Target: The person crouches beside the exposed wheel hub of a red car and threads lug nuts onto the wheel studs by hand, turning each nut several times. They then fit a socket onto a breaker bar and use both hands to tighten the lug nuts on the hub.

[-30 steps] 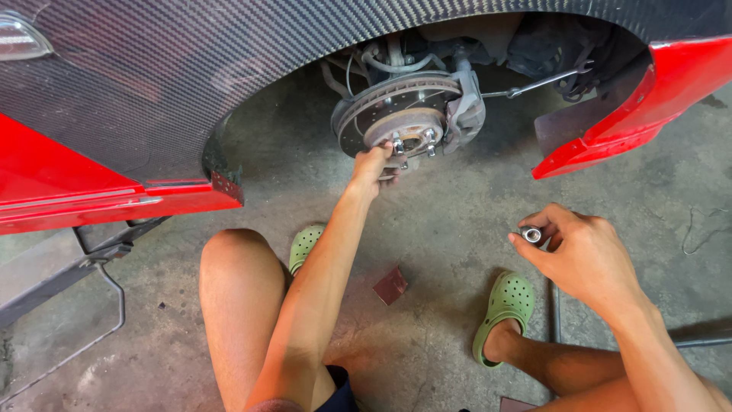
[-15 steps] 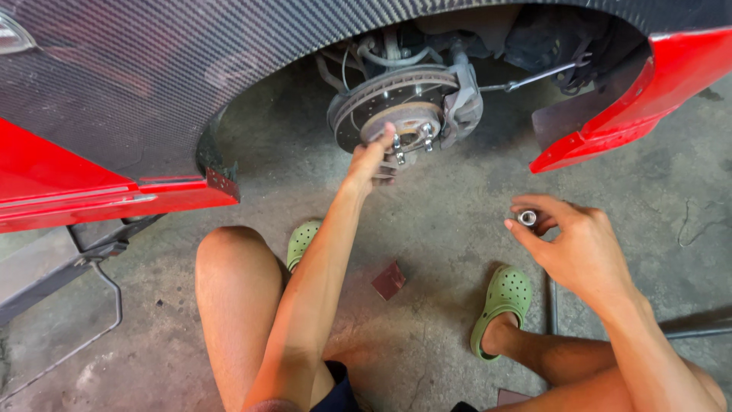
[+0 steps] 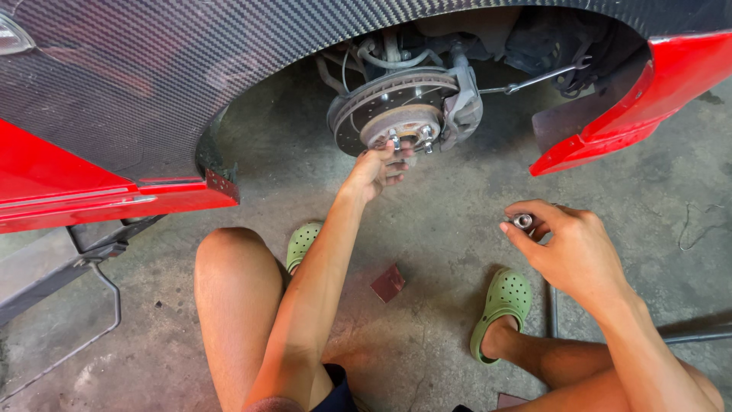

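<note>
Left hand [image 3: 379, 166] fingers touch the wheel hub [image 3: 402, 126], seemingly half-curled.

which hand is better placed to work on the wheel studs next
Left, likely. The left hand already touches the lower edge of the wheel hub by the studs, while the right hand is down near the floor, holding a small metal nut.
</note>
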Demonstrator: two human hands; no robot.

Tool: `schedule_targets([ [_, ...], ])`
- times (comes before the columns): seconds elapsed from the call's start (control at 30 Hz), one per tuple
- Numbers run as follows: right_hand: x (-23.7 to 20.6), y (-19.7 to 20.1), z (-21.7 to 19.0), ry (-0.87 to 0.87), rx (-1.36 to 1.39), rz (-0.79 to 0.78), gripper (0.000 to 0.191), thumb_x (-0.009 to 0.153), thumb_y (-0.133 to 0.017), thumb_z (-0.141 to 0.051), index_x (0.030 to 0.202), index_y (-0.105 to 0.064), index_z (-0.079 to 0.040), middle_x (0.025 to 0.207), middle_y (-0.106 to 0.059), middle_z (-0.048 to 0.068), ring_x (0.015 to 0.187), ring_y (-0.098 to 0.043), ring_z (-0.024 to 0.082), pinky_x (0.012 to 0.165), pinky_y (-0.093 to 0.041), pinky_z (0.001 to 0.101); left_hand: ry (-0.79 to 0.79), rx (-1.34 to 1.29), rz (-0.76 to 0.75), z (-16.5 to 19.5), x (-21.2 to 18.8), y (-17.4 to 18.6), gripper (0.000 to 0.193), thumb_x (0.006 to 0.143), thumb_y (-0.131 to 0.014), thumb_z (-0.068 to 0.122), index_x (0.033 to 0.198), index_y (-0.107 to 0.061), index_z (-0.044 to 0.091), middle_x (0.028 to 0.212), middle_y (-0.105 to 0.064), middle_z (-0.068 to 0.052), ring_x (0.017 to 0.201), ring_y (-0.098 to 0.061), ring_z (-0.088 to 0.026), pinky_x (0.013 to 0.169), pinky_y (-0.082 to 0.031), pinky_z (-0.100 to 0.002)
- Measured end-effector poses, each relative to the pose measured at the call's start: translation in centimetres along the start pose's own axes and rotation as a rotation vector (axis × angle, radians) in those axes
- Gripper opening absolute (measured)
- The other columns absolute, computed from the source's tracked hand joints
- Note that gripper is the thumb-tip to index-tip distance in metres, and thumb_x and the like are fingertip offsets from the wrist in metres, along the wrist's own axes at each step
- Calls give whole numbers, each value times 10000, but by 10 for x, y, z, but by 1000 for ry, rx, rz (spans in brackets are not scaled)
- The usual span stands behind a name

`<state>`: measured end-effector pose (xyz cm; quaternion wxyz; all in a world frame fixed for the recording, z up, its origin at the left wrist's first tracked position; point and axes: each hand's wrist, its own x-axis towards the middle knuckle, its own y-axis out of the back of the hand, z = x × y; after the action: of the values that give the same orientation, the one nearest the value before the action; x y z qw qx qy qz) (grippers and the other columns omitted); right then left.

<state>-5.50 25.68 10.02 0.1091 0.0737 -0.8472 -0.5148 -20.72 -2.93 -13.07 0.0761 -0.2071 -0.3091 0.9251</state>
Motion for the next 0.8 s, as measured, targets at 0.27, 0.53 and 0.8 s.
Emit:
schedule_targets([
  [0.27, 0, 0, -3, 30, -8, -4, 262, 841, -785, -248, 1068, -757, -122, 848, -758, 124, 690, -742, 262, 638, -576, 390, 115, 46, 111, 3, 1, -2, 516, 901, -605, 548, 1123, -714, 96, 981, -746, -19, 829, -644, -195, 720, -519, -359],
  [0.53, 1, 1, -3, -8, -24, -33, 258, 834, -784, -260, 1064, -763, -144, 819, -763, 112, 678, -745, 263, 633, -579, 394, 51, 16, 178, -4, 10, 0, 417, 891, -736, 456, 1069, -755, 80, 990, -760, -31, 866, -649, -164, 729, -502, -346],
  [0.8, -1, 2, -2, -17, -29, -37, 259, 837, -782, -267, 1066, -763, -148, 803, -765, 108, 670, -742, 261, 631, -575, 392, -7, 71, 237, -3, 4, 0, 436, 859, -803, 421, 1055, -758, 34, 1004, -768, -83, 886, -674, -184, 750, -539, -364],
])
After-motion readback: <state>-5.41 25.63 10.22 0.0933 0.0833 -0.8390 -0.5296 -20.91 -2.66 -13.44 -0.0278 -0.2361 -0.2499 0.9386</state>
